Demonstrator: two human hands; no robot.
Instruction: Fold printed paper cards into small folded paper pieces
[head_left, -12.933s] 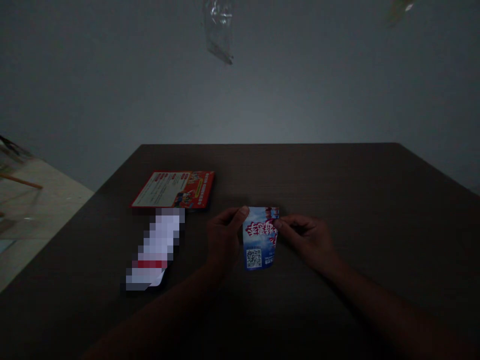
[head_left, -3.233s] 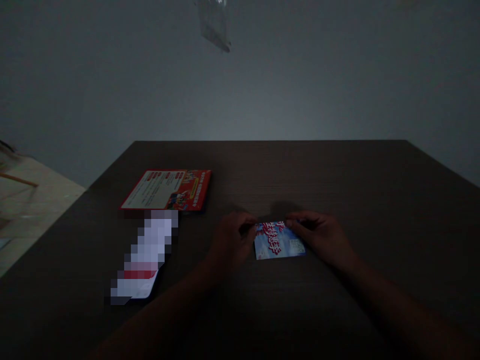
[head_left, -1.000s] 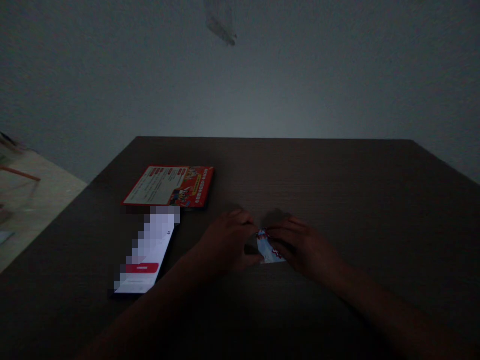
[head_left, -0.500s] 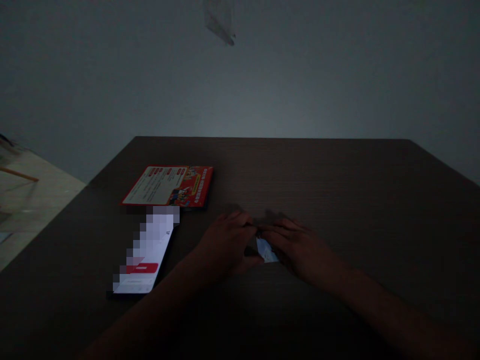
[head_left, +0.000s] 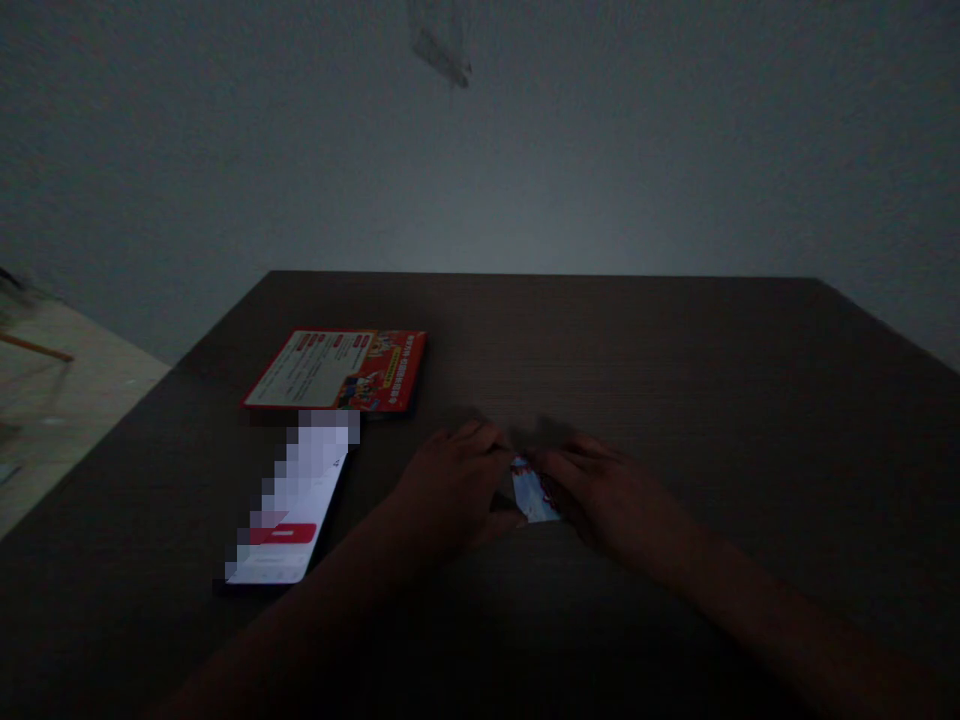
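Note:
A small printed card point(head_left: 534, 497), pale blue and white with dark red marks, lies on the table between my hands. My left hand point(head_left: 457, 487) grips it at the left, with the fingertips by its upper corner and the thumb by its lower one. Over the card's right part curl the fingers of my right hand point(head_left: 600, 487), hiding that edge and touching it. The room is dim, so the exact finger contact and the card's picture are hard to make out.
Left of my left forearm lies a lit phone point(head_left: 326, 490), its screen partly blurred out. Behind it rests a flat red and white printed box point(head_left: 337, 370). The dark wooden table point(head_left: 600, 340) reaches a grey wall point(head_left: 637, 150).
My right hand has shifted slightly to the right, so more of the card's upper part and its red marks show. My left hand has hardly moved.

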